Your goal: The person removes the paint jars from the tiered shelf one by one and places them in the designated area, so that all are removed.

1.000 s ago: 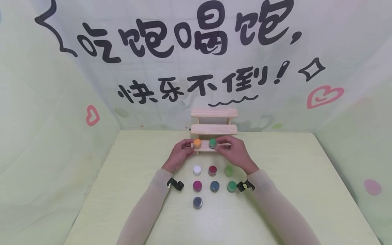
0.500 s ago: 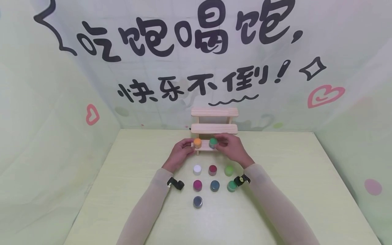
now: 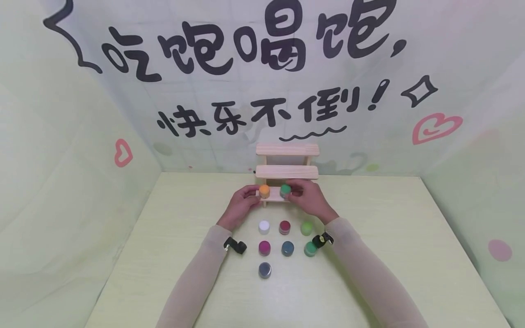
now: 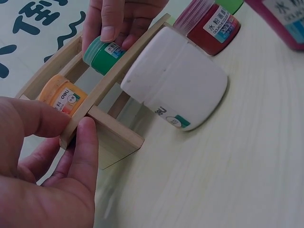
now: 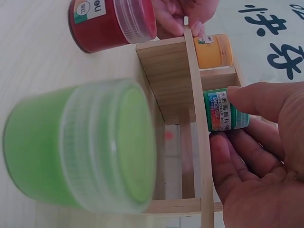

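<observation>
A small tiered wooden rack (image 3: 287,172) stands at the back of the table. My left hand (image 3: 239,205) grips the left end of its lowest step, thumb and fingers around the wood in the left wrist view. Just beside that thumb, an orange paint jar (image 4: 64,95) sits on the step. With thumb and fingers my right hand (image 3: 313,200) pinches a green paint jar (image 5: 221,110), which is upright on the same step to the right of the orange one. Its printed label faces the front.
In front of the rack stand several more paint jars in rows: white (image 3: 264,227), dark red (image 3: 285,227), light green (image 3: 306,228), magenta (image 3: 264,248), blue (image 3: 288,248), another green (image 3: 310,248) and dark blue (image 3: 265,270). A printed cloth (image 3: 229,155) hangs behind.
My right wrist has swung slightly inward and its fingers have shifted around the green jar, which stays at nearly the same spot on the step. The left hand keeps its hold.
</observation>
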`<move>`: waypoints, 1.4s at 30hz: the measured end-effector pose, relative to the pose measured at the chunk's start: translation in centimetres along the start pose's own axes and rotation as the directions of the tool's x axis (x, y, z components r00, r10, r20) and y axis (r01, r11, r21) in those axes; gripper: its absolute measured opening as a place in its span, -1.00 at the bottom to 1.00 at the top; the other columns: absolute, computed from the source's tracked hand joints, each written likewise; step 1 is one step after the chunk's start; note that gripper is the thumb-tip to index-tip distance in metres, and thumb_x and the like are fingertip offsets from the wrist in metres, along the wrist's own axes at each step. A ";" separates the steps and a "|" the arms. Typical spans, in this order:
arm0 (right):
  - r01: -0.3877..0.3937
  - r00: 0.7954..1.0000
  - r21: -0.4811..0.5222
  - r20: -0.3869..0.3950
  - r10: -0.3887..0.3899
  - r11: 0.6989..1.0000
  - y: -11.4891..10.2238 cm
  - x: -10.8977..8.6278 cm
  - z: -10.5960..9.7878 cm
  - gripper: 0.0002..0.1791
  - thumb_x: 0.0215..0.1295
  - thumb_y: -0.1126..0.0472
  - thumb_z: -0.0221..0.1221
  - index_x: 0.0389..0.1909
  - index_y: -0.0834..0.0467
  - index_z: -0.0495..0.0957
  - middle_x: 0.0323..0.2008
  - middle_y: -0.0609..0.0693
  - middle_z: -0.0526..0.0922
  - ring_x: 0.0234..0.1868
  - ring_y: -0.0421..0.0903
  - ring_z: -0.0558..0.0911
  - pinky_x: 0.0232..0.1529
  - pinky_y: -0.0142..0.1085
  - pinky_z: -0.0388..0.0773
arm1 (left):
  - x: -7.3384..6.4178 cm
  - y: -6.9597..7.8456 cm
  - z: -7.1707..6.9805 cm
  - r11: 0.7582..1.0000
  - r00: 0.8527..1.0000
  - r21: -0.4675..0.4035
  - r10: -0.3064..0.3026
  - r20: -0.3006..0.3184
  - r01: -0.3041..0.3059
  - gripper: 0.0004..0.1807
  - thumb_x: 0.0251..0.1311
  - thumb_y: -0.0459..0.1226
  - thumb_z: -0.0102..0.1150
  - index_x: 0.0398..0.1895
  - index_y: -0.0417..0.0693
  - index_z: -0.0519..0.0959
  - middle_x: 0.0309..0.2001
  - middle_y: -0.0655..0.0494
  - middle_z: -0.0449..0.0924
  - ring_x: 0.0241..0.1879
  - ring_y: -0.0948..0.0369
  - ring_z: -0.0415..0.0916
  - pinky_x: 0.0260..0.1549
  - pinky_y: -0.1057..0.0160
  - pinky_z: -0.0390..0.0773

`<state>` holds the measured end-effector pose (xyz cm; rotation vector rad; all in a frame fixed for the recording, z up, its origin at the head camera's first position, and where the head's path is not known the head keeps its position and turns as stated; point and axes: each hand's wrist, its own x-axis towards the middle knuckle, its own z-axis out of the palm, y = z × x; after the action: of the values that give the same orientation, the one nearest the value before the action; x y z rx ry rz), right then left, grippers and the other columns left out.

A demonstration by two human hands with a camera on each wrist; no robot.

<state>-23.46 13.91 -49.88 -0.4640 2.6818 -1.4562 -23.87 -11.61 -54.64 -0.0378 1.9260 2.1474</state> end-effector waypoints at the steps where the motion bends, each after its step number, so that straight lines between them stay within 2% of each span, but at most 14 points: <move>1: 0.002 1.000 -0.002 0.001 -0.002 1.000 0.0 0.0 0.0 -0.49 0.34 0.30 0.39 0.30 0.20 0.62 0.18 0.20 0.70 0.07 0.10 0.75 0.14 -0.10 0.77 | 0.0 0.0 0.0 1.000 1.000 -0.001 0.000 -0.001 0.000 -0.53 0.36 -0.50 0.15 0.33 -0.19 0.54 0.16 -0.12 0.63 0.06 0.20 0.63 0.09 0.31 0.73; 11: 0.019 1.000 -0.023 -0.004 -0.019 1.000 0.2 0.0 0.0 -0.50 0.30 0.29 0.43 0.26 0.20 0.64 0.13 0.16 0.72 0.01 0.05 0.74 0.12 -0.10 0.77 | 0.1 0.0 0.0 1.000 1.000 -0.027 -0.006 0.001 0.006 -0.54 0.36 -0.52 0.14 0.32 -0.21 0.55 0.13 -0.10 0.63 0.04 0.22 0.63 0.08 0.31 0.74; 18: 0.025 1.000 0.005 -0.011 -0.025 1.000 0.1 -0.6 -0.3 -0.53 0.28 0.31 0.43 0.22 0.20 0.66 0.13 0.17 0.70 0.04 0.09 0.75 0.16 -0.06 0.76 | 0.0 0.2 0.0 0.999 1.000 -0.039 -0.013 0.003 0.013 -0.53 0.36 -0.53 0.14 0.32 -0.22 0.53 0.15 -0.12 0.61 0.04 0.20 0.63 0.11 0.28 0.74; 26: 0.011 1.000 0.017 0.002 -0.011 1.000 -0.3 -1.5 -0.4 -0.55 0.30 0.30 0.42 0.22 0.18 0.65 0.15 0.14 0.68 0.07 0.09 0.75 0.18 -0.07 0.75 | 0.0 0.1 0.0 0.999 1.000 -0.054 -0.005 0.011 0.006 -0.53 0.36 -0.55 0.13 0.33 -0.27 0.50 0.09 -0.09 0.60 -0.01 0.22 0.63 0.18 0.19 0.72; 38: 0.044 0.999 0.102 0.024 -0.047 0.994 -0.5 -3.4 -0.4 -0.56 0.30 0.30 0.43 0.20 0.19 0.66 0.13 0.12 0.72 0.07 0.10 0.75 0.15 -0.16 0.76 | 0.2 -0.1 0.1 1.000 1.000 -0.020 -0.006 -0.008 0.006 -0.54 0.37 -0.52 0.14 0.33 -0.20 0.55 0.17 -0.12 0.62 0.04 0.22 0.63 0.09 0.30 0.74; 42: 0.046 0.998 0.097 0.034 -0.049 0.994 -0.5 -4.0 -0.4 -0.56 0.31 0.27 0.43 0.21 0.17 0.67 0.15 0.09 0.70 0.08 0.06 0.73 0.16 -0.14 0.76 | 0.1 -0.1 0.0 1.000 1.000 -0.014 0.004 0.005 -0.004 -0.53 0.37 -0.50 0.15 0.34 -0.18 0.54 0.17 -0.12 0.62 0.04 0.20 0.64 0.10 0.28 0.74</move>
<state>-19.61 15.09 -49.58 -0.5457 2.5758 -1.5647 -23.94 -11.59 -54.76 -0.0309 1.9104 2.1611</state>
